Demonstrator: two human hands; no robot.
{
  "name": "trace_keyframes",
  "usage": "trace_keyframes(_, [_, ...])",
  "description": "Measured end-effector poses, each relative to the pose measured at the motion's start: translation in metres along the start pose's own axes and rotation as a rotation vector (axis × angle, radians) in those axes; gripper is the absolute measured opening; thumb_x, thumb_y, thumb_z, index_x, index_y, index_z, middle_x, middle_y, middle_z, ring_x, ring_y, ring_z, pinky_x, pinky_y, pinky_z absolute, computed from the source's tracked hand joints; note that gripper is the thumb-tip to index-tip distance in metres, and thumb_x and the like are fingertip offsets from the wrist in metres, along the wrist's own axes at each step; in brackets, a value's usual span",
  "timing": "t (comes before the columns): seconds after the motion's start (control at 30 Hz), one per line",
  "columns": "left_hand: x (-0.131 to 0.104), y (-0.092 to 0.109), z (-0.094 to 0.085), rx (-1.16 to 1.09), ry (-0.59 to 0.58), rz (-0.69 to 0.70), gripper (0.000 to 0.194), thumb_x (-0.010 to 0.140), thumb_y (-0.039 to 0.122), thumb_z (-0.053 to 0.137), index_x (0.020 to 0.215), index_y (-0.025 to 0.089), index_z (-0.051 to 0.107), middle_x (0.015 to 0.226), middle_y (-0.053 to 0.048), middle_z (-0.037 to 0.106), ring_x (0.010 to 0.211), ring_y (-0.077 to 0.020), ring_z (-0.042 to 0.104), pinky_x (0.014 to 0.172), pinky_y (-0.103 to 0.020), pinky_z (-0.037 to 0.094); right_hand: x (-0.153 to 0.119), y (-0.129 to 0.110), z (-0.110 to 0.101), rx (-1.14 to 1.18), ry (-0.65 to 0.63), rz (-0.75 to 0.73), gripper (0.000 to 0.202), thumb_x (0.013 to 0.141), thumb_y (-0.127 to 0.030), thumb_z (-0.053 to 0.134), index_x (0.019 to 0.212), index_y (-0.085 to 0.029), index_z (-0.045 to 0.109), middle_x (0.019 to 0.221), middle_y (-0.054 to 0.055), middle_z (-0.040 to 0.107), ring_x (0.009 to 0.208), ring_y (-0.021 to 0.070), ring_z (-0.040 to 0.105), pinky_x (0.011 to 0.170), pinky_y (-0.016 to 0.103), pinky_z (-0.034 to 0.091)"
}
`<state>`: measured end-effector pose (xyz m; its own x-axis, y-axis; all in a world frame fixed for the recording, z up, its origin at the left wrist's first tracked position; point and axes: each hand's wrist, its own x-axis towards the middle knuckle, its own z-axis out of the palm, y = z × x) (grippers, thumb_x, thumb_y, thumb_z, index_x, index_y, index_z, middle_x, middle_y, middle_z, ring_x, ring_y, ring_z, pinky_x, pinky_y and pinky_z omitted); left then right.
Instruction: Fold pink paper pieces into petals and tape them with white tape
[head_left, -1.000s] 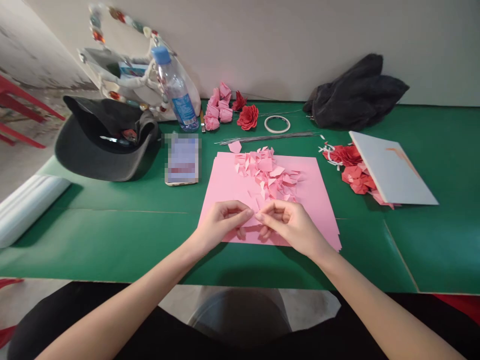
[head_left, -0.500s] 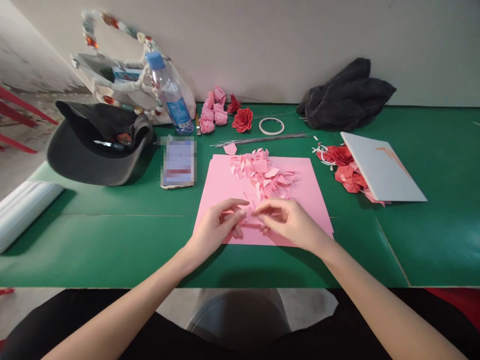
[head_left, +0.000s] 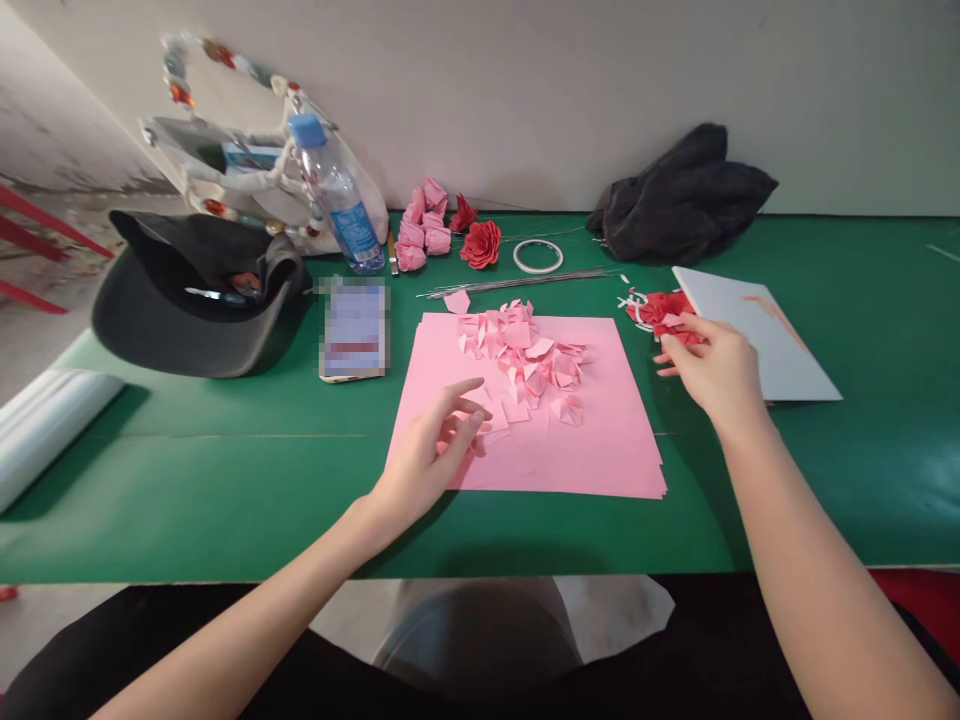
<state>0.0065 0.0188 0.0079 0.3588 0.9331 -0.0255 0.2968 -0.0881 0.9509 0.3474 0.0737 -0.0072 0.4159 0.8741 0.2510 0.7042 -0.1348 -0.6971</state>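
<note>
My left hand (head_left: 446, 430) hovers over the left part of a stack of pink paper sheets (head_left: 592, 460), fingers apart and slightly curled, with nothing visible in them. Right in front of its fingertips lie small flat pink paper pieces (head_left: 514, 408). A heap of cut and folded pink paper petals (head_left: 517, 340) spreads across the sheets' upper half. Off to the right, my right hand (head_left: 712, 365) pinches a small pink paper piece (head_left: 672, 320) between thumb and forefinger. It is beside red paper flowers (head_left: 664, 305), partly hidden by the hand and a white board (head_left: 784, 340).
Along the back are a bottle (head_left: 349, 215), pink paper flowers (head_left: 424, 225), a red paper rose (head_left: 481, 244), a tape roll (head_left: 538, 257), thin wires (head_left: 517, 285) and a dark cloth bundle (head_left: 682, 200). A cap (head_left: 187, 330) and a phone (head_left: 355, 330) lie left.
My right hand has moved from the paper sheets, up and right to the red flowers, with a small pink paper piece in it. My left hand has stayed nearly in place.
</note>
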Motion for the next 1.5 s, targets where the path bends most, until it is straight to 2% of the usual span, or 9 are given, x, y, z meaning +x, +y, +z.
trace_keyframes(0.27, [0.000,-0.001,0.000,0.033,-0.017,0.009,0.035,0.095,0.032,0.043,0.129,0.022,0.046,0.098,-0.005,0.061,0.072,-0.0123,0.066,0.071,-0.028,0.055,-0.005,-0.012,0.003,-0.128,-0.057,0.020,0.051,0.080,-0.026,0.058,0.129,-0.015,0.057,0.130,0.018,0.051,0.048,0.0114,0.062,0.053,0.035,0.060])
trace_keyframes(0.53, [-0.001,0.000,-0.001,0.078,-0.045,0.001,0.034,0.095,0.030,0.043,0.128,0.023,0.048,0.099,-0.006,0.063,0.073,-0.0136,0.067,0.071,-0.028,0.056,-0.003,-0.008,0.006,-0.575,0.079,-0.152,0.039,0.081,-0.023,0.050,0.115,-0.010,0.064,0.110,0.020,0.056,0.082,0.0294,0.064,0.073,0.047,0.052])
trace_keyframes(0.77, [0.001,-0.002,-0.004,0.164,-0.011,0.094,0.030,0.094,0.027,0.045,0.121,0.022,0.055,0.101,-0.006,0.067,0.084,-0.0159,0.066,0.079,-0.030,0.055,-0.008,-0.012,0.011,-0.515,0.095,-0.473,0.026,0.083,-0.015,0.046,0.092,-0.018,0.070,0.119,0.015,0.060,0.119,0.0370,0.046,0.098,0.061,0.034])
trace_keyframes(0.9, [0.004,-0.008,-0.004,0.334,-0.100,0.308,0.020,0.092,0.024,0.051,0.101,0.021,0.069,0.107,-0.008,0.067,0.103,-0.0207,0.060,0.092,-0.035,0.050,-0.004,0.000,0.015,-0.553,0.081,-0.432,0.032,0.083,-0.017,0.047,0.109,-0.016,0.065,0.123,0.015,0.062,0.127,0.0360,0.041,0.108,0.067,0.016])
trace_keyframes(1.03, [0.006,-0.015,-0.004,0.436,-0.189,0.391,0.022,0.092,0.021,0.049,0.103,0.020,0.069,0.113,-0.009,0.065,0.111,-0.0218,0.057,0.097,-0.038,0.048,0.003,0.005,0.014,-0.518,0.066,-0.367,0.041,0.083,-0.017,0.048,0.122,-0.008,0.058,0.131,0.020,0.057,0.133,0.0376,0.037,0.109,0.067,0.018])
trace_keyframes(1.13, [0.007,-0.015,-0.008,0.458,-0.194,0.377,0.023,0.090,0.024,0.054,0.109,0.020,0.067,0.117,-0.010,0.064,0.113,-0.0225,0.056,0.099,-0.039,0.047,-0.002,-0.012,0.012,-0.386,0.090,-0.384,0.038,0.084,-0.018,0.051,0.120,-0.013,0.061,0.130,0.017,0.057,0.135,0.0359,0.037,0.110,0.064,0.021])
trace_keyframes(1.27, [0.009,-0.013,-0.015,0.482,-0.104,0.284,0.030,0.088,0.032,0.057,0.117,0.021,0.063,0.126,-0.010,0.060,0.118,-0.0244,0.055,0.101,-0.042,0.045,-0.038,-0.057,0.018,-0.055,-0.168,-0.531,0.026,0.089,-0.023,0.052,0.112,-0.021,0.065,0.118,0.009,0.066,0.116,0.0249,0.058,0.103,0.048,0.044])
trace_keyframes(1.4, [0.010,-0.016,-0.018,0.496,-0.041,0.174,0.043,0.088,0.036,0.057,0.128,0.021,0.054,0.135,-0.010,0.055,0.125,-0.0260,0.051,0.106,-0.045,0.040,-0.083,-0.090,0.040,0.084,-0.533,-0.707,0.028,0.090,-0.025,0.055,0.117,-0.025,0.062,0.120,0.004,0.066,0.125,0.0236,0.051,0.106,0.047,0.043])
trace_keyframes(1.5, [0.010,-0.017,-0.015,0.452,-0.041,0.159,0.040,0.087,0.032,0.057,0.126,0.022,0.054,0.129,-0.009,0.060,0.121,-0.0246,0.054,0.104,-0.044,0.042,-0.100,-0.095,0.058,0.078,-0.559,-0.759,0.035,0.089,-0.023,0.058,0.124,-0.024,0.058,0.125,0.006,0.063,0.127,0.0267,0.048,0.107,0.052,0.040])
